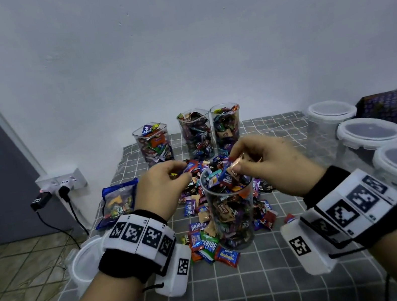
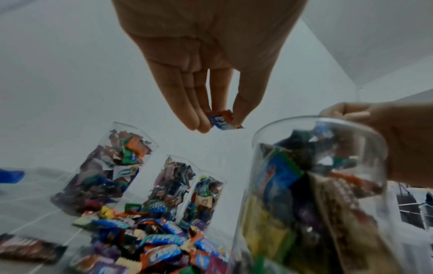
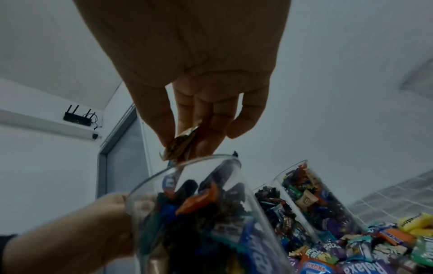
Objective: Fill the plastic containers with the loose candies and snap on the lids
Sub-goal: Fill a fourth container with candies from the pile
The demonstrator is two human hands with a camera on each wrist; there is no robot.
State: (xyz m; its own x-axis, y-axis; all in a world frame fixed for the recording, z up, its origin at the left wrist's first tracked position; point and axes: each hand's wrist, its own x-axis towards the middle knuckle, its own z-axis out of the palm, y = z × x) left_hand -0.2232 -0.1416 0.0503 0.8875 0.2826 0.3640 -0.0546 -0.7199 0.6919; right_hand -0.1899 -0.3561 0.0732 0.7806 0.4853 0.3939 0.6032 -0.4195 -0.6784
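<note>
You're mid-fill: right hand [image 1: 262, 157] pinches a brown candy [image 3: 179, 146] over the near-full container [image 1: 231, 213] on the desk; left hand [image 1: 163, 180] pinches a blue-orange candy [image 2: 222, 120] just beside. Next, drop both in.

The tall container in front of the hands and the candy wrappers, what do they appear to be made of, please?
The tall container looks like clear, glossy, rigid plastic: the candies show through its wall and its rim catches light. The candy in the left hand seems wrapped in shiny printed film, with a serrated edge. The candy in the right hand looks wrapped in metallic coppery foil or foil-look film; which is unclear.
</note>
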